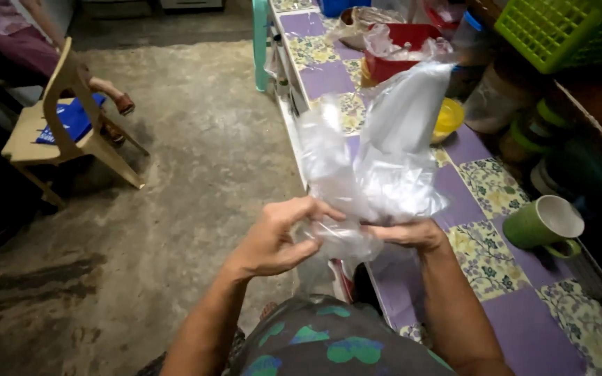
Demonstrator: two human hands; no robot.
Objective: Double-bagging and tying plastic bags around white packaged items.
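Observation:
Both my hands hold a bunch of clear plastic bags (pixel 384 160) in front of me, above the edge of a tiled counter (pixel 517 327). My left hand (pixel 276 237) pinches the lower end of the bags from the left. My right hand (pixel 409 235) grips the same bunched end from the right. The loose upper parts of the bags stand up and hide part of the counter behind them.
The counter has purple and floral tiles. On it stand a green mug (pixel 545 224), a yellow bowl (pixel 448 118), a red container (pixel 402 43) and a green basket (pixel 566 31). A cream plastic chair (pixel 64 118) stands on the concrete floor (pixel 175 209) at left.

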